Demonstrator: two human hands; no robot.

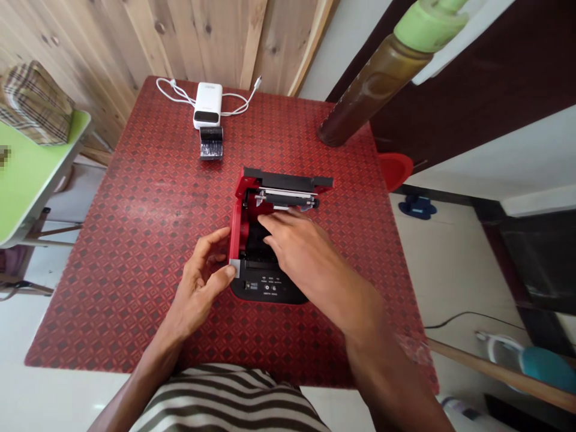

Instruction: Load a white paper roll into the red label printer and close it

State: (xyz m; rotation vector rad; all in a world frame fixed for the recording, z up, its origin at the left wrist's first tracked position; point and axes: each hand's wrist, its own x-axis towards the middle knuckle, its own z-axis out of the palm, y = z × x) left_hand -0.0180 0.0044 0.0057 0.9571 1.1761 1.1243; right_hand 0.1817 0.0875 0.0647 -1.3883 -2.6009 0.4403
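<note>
A small red and black printer with buttons on its front panel sits on the table, its lid raised at the back. A dark roller shows under the lid. My left hand holds the printer's left side, thumb on the grey front corner and fingers along the red wall. Over the printer's inner compartment is my right hand, reaching in from the right. Its thumb and forefinger are stretched out and slightly apart; the other fingertips are partly hidden, and I see nothing held.
The patterned red table also bears a white power bank with a white cable, and a dark roll in front of it. A brown bottle-like column with a green top stands at back right. A green table holds a plaid bag.
</note>
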